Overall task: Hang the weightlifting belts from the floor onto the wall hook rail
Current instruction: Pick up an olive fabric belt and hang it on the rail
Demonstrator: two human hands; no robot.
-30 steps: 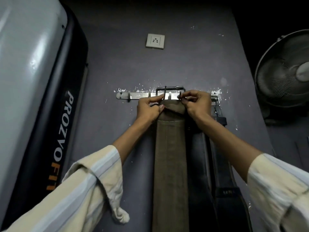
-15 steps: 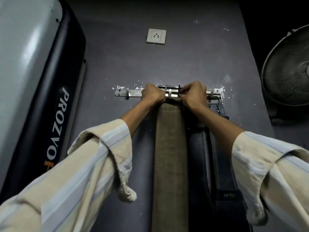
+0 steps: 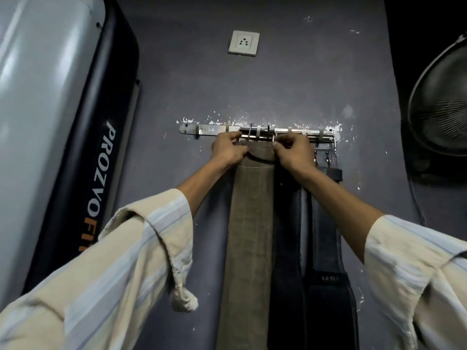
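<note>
1. Olive belt (image 3: 249, 223) hangs flat on the wall, top end at the middle of the hook rail (image 3: 212, 129).
2. Two dark belts (image 3: 326, 223) already hang just beside it, toward the rail's right end.
3. Left hand (image 3: 227, 150) and right hand (image 3: 294, 151) pinch the olive belt's top corners at the buckle (image 3: 257, 136).
4. Buckle looks seated on a hook; release left. Floor not visible, so remaining belts unknown.
</note>
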